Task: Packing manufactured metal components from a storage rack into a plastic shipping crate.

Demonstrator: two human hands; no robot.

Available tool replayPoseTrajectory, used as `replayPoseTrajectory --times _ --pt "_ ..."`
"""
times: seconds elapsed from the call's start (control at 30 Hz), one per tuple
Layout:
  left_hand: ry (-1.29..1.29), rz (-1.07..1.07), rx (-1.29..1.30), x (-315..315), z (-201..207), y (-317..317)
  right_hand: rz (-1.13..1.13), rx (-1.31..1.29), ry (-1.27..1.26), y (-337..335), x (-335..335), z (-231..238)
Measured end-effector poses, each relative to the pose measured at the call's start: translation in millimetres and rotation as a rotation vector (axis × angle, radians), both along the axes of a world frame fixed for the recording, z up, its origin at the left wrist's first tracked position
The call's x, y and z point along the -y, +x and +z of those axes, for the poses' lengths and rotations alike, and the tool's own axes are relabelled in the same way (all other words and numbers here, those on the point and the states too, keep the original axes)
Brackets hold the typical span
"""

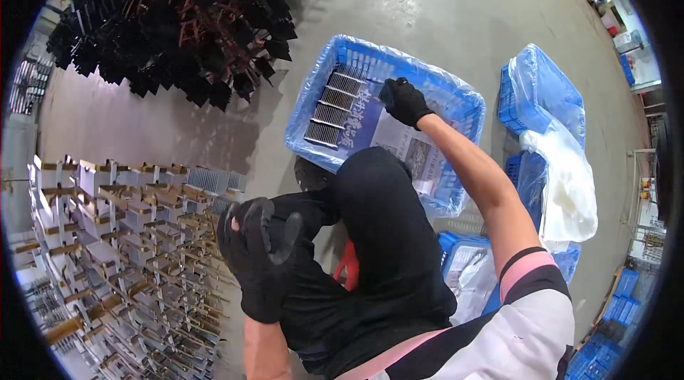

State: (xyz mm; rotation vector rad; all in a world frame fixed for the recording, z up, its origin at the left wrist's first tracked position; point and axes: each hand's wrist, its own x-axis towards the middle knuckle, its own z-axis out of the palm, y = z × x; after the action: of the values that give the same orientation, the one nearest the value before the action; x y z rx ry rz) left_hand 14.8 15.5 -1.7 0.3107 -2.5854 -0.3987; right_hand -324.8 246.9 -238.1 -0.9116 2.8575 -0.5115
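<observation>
A blue plastic crate (456, 95), lined with clear film, stands on the floor in front of my knees. Along its left side lies a row of several dark finned metal blocks (330, 113), like small heat sinks. A printed sheet (399, 139) covers part of the crate's bottom. My right hand (406, 102), in a black glove, reaches into the crate just right of the row. Its fingers are closed around a small dark piece whose shape is mostly hidden. Beside my left knee, my left hand (260, 255), also gloved, is raised with thumb and fingers apart, holding nothing visible.
At lower left stands a dense rack of metal parts (128, 237). Dark finned pieces hang in a big cluster (192, 16) at upper left. More film-lined blue crates (545, 91) stand to the right, one with a white plastic bag (566, 187). Something red (347, 266) shows between my legs.
</observation>
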Motion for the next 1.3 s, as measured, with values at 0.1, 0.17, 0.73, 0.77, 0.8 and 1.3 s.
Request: replayPoseTrajectory --times 0.1,0.17,0.73,0.77,0.8,1.3 --pt "0.04 -0.004 0.06 0.5 -0.3 -2.3 -0.017 -0.051 0.175 -15.9 5.7 -37.7" --pt "0.056 -0.004 0.094 0.6 0.3 -3.1 -0.022 -0.061 0.198 -26.4 17.0 -56.5" --pt "0.032 0.038 0.19 -2.4 2.1 -16.9 -0.182 -0.386 0.257 -14.4 32.2 -115.9" --pt "0.028 0.024 0.186 -1.6 1.5 -16.5 -0.183 -0.364 0.237 -15.8 33.5 -114.5" --pt "0.023 0.011 0.18 -1.2 1.8 -15.6 -0.186 -0.368 0.231 -14.7 35.3 -112.7" --pt "0.854 0.46 -0.228 70.4 -75.5 111.6 0.299 -0.277 -0.193 44.5 85.9 110.2"
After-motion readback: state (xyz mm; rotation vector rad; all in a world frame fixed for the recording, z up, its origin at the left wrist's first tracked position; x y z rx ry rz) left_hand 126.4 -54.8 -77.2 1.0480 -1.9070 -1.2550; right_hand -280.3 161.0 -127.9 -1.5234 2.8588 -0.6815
